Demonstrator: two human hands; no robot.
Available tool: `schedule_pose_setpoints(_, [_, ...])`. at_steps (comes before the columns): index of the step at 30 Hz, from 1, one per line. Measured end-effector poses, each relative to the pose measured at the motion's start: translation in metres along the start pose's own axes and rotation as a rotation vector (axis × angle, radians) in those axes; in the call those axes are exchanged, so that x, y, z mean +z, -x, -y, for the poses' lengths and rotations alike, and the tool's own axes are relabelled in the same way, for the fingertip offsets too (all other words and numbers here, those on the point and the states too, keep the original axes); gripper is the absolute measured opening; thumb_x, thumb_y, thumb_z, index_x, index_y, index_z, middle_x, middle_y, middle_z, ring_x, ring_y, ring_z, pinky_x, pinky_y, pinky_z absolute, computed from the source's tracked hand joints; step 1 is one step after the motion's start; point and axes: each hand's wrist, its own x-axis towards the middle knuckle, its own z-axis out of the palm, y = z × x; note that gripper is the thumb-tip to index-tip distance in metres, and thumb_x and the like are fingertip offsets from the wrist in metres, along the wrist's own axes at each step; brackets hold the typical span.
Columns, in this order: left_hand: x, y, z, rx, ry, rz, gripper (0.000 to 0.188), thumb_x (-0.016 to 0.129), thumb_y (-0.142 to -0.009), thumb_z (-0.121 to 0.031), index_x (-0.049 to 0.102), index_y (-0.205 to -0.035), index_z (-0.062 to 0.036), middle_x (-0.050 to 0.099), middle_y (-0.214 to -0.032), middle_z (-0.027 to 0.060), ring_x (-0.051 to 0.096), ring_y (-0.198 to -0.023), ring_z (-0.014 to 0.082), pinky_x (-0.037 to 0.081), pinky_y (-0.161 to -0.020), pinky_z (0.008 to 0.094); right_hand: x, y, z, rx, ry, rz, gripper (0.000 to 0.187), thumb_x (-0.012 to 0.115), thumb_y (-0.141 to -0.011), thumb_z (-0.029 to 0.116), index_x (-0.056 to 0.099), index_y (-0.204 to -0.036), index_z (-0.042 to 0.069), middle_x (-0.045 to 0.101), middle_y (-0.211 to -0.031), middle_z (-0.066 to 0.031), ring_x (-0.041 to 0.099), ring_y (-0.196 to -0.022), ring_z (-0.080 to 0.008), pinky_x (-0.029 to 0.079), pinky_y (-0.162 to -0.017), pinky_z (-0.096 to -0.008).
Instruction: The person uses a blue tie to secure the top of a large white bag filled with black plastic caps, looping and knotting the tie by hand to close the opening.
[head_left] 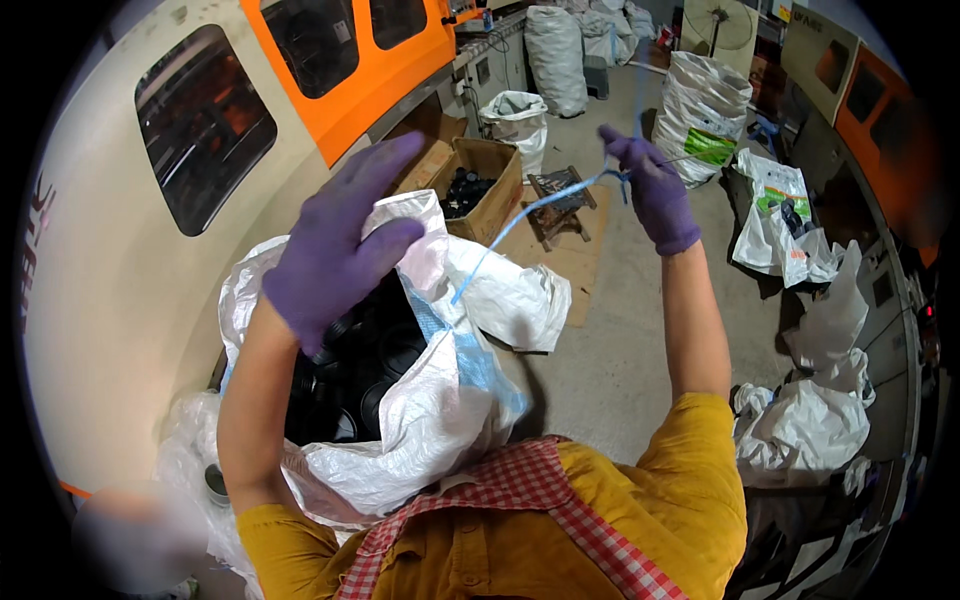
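A large white woven sack [420,400] stands before me, its mouth gaping over black round plastic parts [385,365]. My left hand [335,240], in a purple glove, hovers over the sack's mouth with fingers stretched and thumb apart, holding nothing. Out to the right, my purple-gloved right hand [655,190] is closed around a blue string [545,203]. That string runs taut from the sack's rim up to the hand, with a loose bit dangling there. A thin rod, perhaps a needle [693,156], sticks out to the right of the fist.
Beyond the sack are a cardboard box [500,190] of black parts and a small low stool [560,207]. White sacks [700,110] stand farther back, and crumpled white bags [805,420] lie right. A cream and orange machine [110,300] lines the left side.
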Motion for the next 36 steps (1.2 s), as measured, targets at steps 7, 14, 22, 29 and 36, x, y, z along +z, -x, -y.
schedule_pose_setpoints(7, [0.035,-0.043,-0.032,-0.035,-0.434,0.177,0.037,0.062,-0.077,-0.011,0.052,-0.114,-0.0109,0.062,-0.088,0.0146,0.059,-0.074,0.0340,0.048,-0.067,0.0369,0.040,0.004,0.043,0.116,0.072,0.706,0.044,0.047,-0.091,0.037,0.057,-0.108,-0.002,0.063,-0.098,-0.0076,0.056,-0.097,-0.0161,0.043,-0.086,-0.0277])
schedule_pose_setpoints(14, [0.025,-0.017,0.011,0.045,-0.224,-0.003,0.019,0.058,-0.075,-0.006,0.060,-0.094,-0.0069,0.062,-0.079,0.0127,0.059,-0.071,0.0318,0.047,-0.066,0.0366,-0.008,0.013,0.020,0.115,-0.064,-0.020,0.037,0.040,-0.094,0.026,0.049,-0.119,0.000,0.056,-0.117,-0.0119,0.055,-0.106,-0.0209,0.042,-0.087,-0.0278])
schedule_pose_setpoints(22, [0.010,0.012,0.028,0.015,-0.379,0.054,0.013,0.056,-0.073,-0.006,0.056,-0.085,-0.0063,0.058,-0.075,0.0140,0.057,-0.070,0.0335,0.046,-0.063,0.0390,-0.039,0.009,-0.012,-0.033,-0.808,0.032,0.031,0.045,-0.091,0.015,0.048,-0.118,0.000,0.058,-0.105,-0.0149,0.058,-0.094,-0.0192,0.047,-0.072,-0.0278])
schedule_pose_setpoints(29, [0.043,0.004,0.002,0.219,-0.691,-0.055,0.009,0.057,-0.075,-0.015,0.054,-0.082,-0.0127,0.059,-0.073,0.0061,0.061,-0.069,0.0241,0.048,-0.056,0.0339,0.099,0.030,0.058,0.362,-0.277,0.211,0.036,0.044,-0.092,0.025,0.050,-0.119,0.002,0.059,-0.109,-0.0092,0.059,-0.095,-0.0139,0.045,-0.058,-0.0198])
schedule_pose_setpoints(36, [0.034,0.004,0.009,0.180,-0.779,-0.172,0.010,0.057,-0.075,-0.014,0.054,-0.085,-0.0137,0.060,-0.073,0.0051,0.062,-0.071,0.0249,0.049,-0.056,0.0338,0.144,0.040,0.060,0.407,-0.134,0.499,0.033,0.050,-0.089,0.026,0.056,-0.112,0.003,0.051,-0.072,0.0018,0.046,-0.064,-0.0051,0.038,-0.055,-0.0187])
